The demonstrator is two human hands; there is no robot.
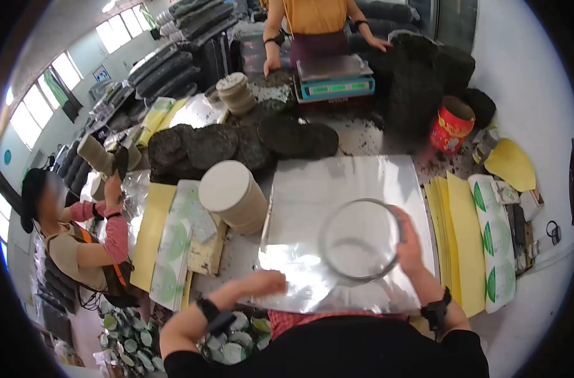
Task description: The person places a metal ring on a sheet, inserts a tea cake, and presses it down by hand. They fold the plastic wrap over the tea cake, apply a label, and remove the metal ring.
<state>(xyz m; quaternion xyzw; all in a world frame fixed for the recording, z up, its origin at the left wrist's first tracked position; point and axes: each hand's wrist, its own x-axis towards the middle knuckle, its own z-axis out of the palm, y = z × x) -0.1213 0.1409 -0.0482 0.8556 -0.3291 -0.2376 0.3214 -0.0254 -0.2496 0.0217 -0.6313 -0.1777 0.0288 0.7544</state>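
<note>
My right hand (410, 244) grips the right side of a thin round metal ring (324, 252), held over a stack of shiny silvery sheets (299, 189). The ring looks slightly blurred, and the sheets show through it. Over the lower left part of the sheets, my left hand (266, 283) is closed with fingers curled; anything inside it is hidden. Beyond the sheets' left edge stands a stack of round off-white discs (232, 195). Dark, round, flat cakes (212, 146) lie in a row behind the sheets.
Yellow sheets (466, 246) and green-and-white printed wrappers (493, 246) lie right; similar wrappers (173, 246) lie left. A digital scale (336, 88), a red can (452, 126) and tall dark stacks (416, 82) stand behind. One person (318, 25) stands across the table, another (79, 246) at left.
</note>
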